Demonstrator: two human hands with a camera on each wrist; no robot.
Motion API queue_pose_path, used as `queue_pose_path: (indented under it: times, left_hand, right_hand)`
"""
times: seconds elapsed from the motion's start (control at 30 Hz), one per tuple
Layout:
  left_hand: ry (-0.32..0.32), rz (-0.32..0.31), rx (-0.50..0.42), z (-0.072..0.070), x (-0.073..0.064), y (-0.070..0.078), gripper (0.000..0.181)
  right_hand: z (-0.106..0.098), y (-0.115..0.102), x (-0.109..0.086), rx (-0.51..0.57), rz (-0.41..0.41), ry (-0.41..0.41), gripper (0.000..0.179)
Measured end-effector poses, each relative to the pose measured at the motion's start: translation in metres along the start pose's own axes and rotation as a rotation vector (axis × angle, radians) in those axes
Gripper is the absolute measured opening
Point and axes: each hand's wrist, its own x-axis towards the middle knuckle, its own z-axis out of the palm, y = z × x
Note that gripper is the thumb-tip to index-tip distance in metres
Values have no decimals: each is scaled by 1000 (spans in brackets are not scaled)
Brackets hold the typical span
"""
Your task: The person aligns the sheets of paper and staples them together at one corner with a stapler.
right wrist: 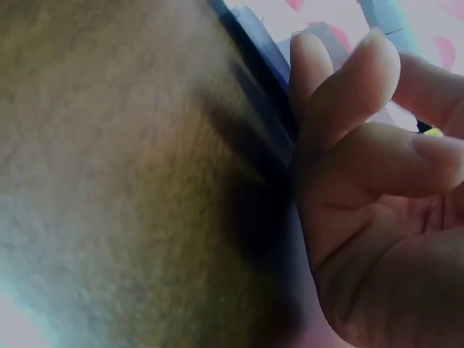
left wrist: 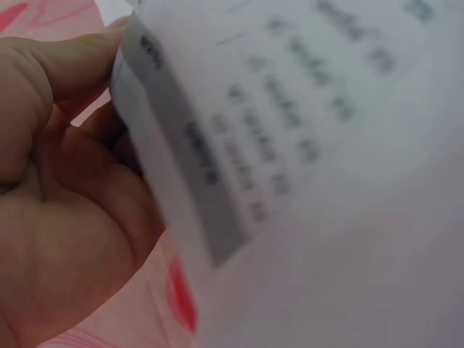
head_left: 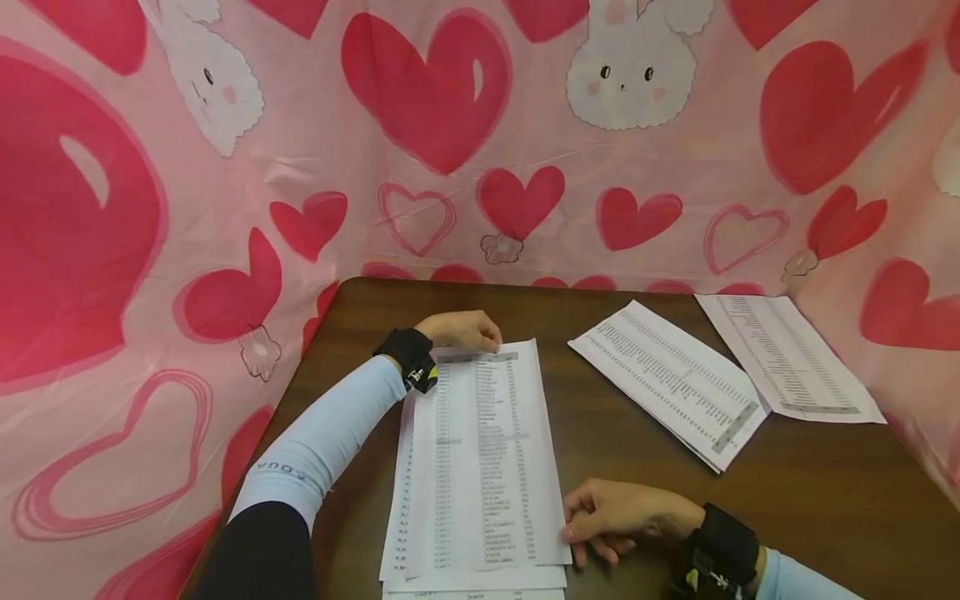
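A printed sheet of paper (head_left: 461, 467) with columns of text lies on top of a small stack in the middle of the table. At its far edge my left hand (head_left: 459, 330) pinches the paper, just beside the grey header band. The left wrist view shows this sheet (left wrist: 333, 246) raised and bent, with the thumb against its edge. My right hand (head_left: 626, 517) is at the sheet's near right corner, fingers loosely bent beside the edge. In the right wrist view no paper shows between the right thumb and fingers (right wrist: 348, 94).
More sheets (head_left: 472, 579) stick out beneath the top one on the near side. To the right lie a slanted stack of printed pages (head_left: 667, 375) and another printed page (head_left: 795, 358) partly under it. Pink heart-patterned cloth (head_left: 600, 167) encloses the brown table (head_left: 540, 317).
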Motion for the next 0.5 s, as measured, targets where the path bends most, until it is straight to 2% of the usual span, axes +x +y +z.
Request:
queue_pose_path:
  times: [0.17,0.33,0.5]
  left_hand:
    - [-25,-29,18,8,-1,-3,15]
    - [-21,-50,56,14,-1,-6,15]
    - [2,-85,131,19,-4,1,17]
  right_hand:
    - [-1,1,4,-17,-33,-5,30]
    - [0,-1,8,-57,-76,-16,29]
    - [-2,-5,6,-120,-59,36,27]
